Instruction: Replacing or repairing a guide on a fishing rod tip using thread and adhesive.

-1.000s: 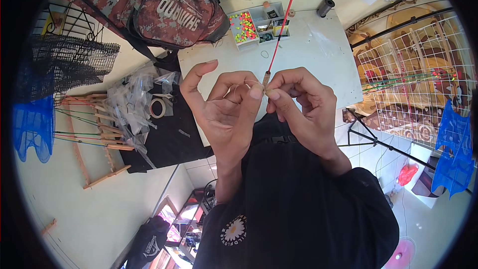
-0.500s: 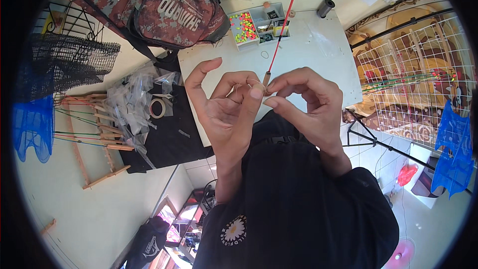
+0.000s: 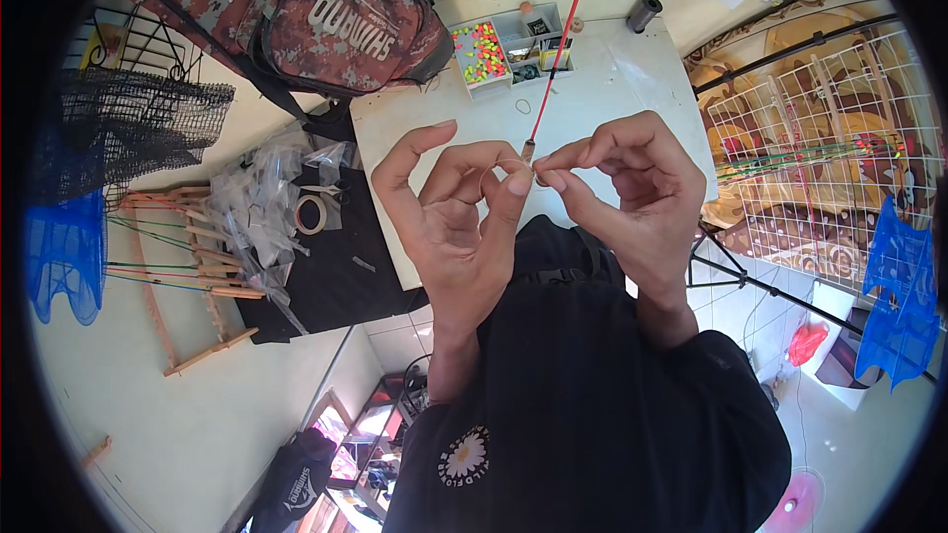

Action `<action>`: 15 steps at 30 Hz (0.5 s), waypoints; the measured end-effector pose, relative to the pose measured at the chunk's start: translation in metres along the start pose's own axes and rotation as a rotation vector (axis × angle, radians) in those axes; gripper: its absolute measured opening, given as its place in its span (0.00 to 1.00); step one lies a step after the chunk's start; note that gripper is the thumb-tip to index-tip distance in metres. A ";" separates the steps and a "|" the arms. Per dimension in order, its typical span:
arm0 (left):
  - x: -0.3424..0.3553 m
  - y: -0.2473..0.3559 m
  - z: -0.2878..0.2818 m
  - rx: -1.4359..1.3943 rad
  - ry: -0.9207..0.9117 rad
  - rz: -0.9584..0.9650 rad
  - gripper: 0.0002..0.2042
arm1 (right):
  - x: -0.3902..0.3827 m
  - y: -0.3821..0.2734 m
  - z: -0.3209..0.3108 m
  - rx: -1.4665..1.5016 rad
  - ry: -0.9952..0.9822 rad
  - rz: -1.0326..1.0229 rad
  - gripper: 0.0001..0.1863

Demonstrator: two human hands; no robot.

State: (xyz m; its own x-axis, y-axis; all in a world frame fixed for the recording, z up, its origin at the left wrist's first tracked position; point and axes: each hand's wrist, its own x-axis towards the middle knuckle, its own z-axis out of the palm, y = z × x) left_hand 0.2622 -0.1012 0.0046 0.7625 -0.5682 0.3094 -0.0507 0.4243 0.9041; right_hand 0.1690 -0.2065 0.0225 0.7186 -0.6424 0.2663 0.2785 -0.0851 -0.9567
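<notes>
Since half a second ago, the right hand (image 3: 647,192) has shifted toward 2 o'clock, its thumb and forefinger closer together than they were. The left hand (image 3: 456,232) has edged slightly toward 3 o'clock.

Take the handle (image 3: 528,151) of the red rod (image 3: 568,28) as the clock's centre. The left hand lies toward 7 to 8 o'clock, thumb and a fingertip pinching the handle near its lower end, another finger curving up and clear. The right hand lies toward 4 o'clock, its tips beside that same end; I cannot tell whether they grip the line (image 3: 482,181), which loops thinly over the left fingers. The rod runs out between 12 and 1 o'clock, above the white table (image 3: 632,128).

On the table, a box of bright beads (image 3: 481,54) sits at 11 o'clock, touching a grey tray (image 3: 509,28) near 12. A black tube (image 3: 644,14) stands at 1 o'clock. Farther out are a backpack (image 3: 336,30) at 10, a tape roll (image 3: 300,215) between 8 and 9, and a wire grid (image 3: 815,173) at 3.
</notes>
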 end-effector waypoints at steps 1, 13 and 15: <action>0.000 0.000 0.000 0.021 0.000 0.020 0.27 | 0.000 -0.001 0.000 0.000 0.000 0.000 0.15; -0.001 -0.003 0.002 0.107 -0.025 0.094 0.27 | -0.002 -0.005 -0.003 0.004 0.033 0.081 0.12; -0.001 -0.003 0.001 0.111 -0.033 0.093 0.27 | -0.002 -0.005 -0.003 0.004 0.040 0.091 0.12</action>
State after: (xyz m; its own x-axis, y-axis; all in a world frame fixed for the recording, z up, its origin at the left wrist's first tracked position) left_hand 0.2604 -0.1026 0.0023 0.7297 -0.5533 0.4016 -0.1927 0.3972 0.8973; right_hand 0.1644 -0.2066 0.0266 0.7148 -0.6774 0.1738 0.2160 -0.0225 -0.9761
